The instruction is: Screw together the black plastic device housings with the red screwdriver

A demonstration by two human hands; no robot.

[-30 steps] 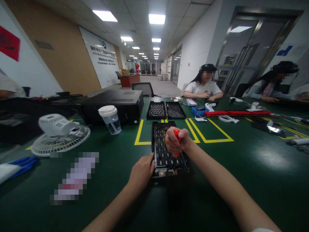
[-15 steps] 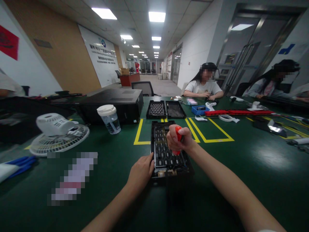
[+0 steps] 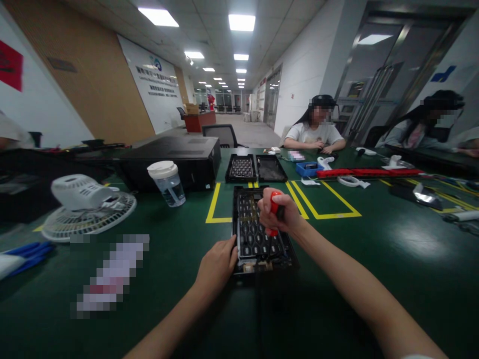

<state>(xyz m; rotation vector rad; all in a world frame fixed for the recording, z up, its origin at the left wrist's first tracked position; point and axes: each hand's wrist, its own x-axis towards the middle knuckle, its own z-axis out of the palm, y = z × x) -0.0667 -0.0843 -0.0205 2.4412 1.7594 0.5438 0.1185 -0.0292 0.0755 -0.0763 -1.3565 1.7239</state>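
My right hand (image 3: pixel 279 212) is closed around the red handle of a screwdriver (image 3: pixel 275 199), held upright. Its dark shaft points down at the lower right part of an open black battery pack (image 3: pixel 254 234); I cannot make out exactly where the tip rests. Rows of dark cells with pale marks fill the pack, and a tan part shows at its near end. Against the pack's left edge, my left hand (image 3: pixel 219 262) grips the side wall with its fingers close together.
Beyond the pack lie a second cell-filled tray (image 3: pixel 241 168) and a black lid (image 3: pixel 271 169). To the left are a lidded cup (image 3: pixel 168 184), a white fan (image 3: pixel 88 204) and a large black box (image 3: pixel 172 159). A blue bin (image 3: pixel 309 169) stands at right, near a seated person (image 3: pixel 316 129).
My right hand has turned a little around the screwdriver handle, and more of the shaft now shows. My left hand stays at the pack's edge. The whole view has shifted slightly.
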